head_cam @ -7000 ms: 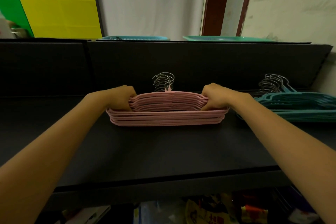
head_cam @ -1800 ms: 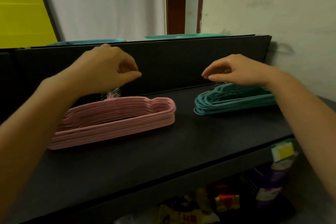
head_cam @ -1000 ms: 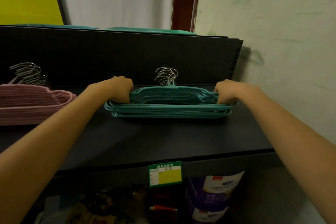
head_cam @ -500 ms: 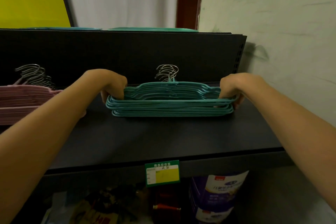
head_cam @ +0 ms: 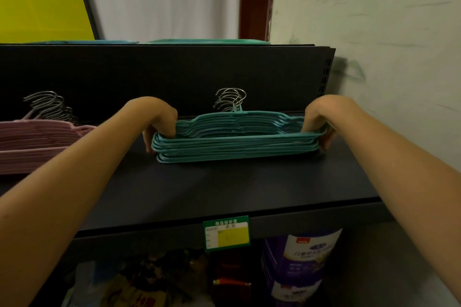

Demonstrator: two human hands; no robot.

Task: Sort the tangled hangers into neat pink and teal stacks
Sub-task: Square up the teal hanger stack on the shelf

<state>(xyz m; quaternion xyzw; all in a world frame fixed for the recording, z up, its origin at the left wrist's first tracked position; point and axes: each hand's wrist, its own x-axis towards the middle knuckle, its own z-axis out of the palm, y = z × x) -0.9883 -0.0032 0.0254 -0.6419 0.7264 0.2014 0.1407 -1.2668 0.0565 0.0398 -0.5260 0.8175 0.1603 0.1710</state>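
Fingers [head_cam: 168,129] of the left hand [head_cam: 152,114] curl round one end of the teal stack [head_cam: 234,148], and the right hand [head_cam: 324,114] grips the other end. The stack lies on the dark shelf [head_cam: 224,189], right of the pink stack [head_cam: 32,147]. Sorting looks done; only squaring seems left. The teal bars lie nearly flush, with their hooks [head_cam: 230,99] bunched behind.

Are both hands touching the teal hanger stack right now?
Touching. The head view shows the left hand with fingers curled into the left end of the teal hanger stack, and the right hand gripping its right end.
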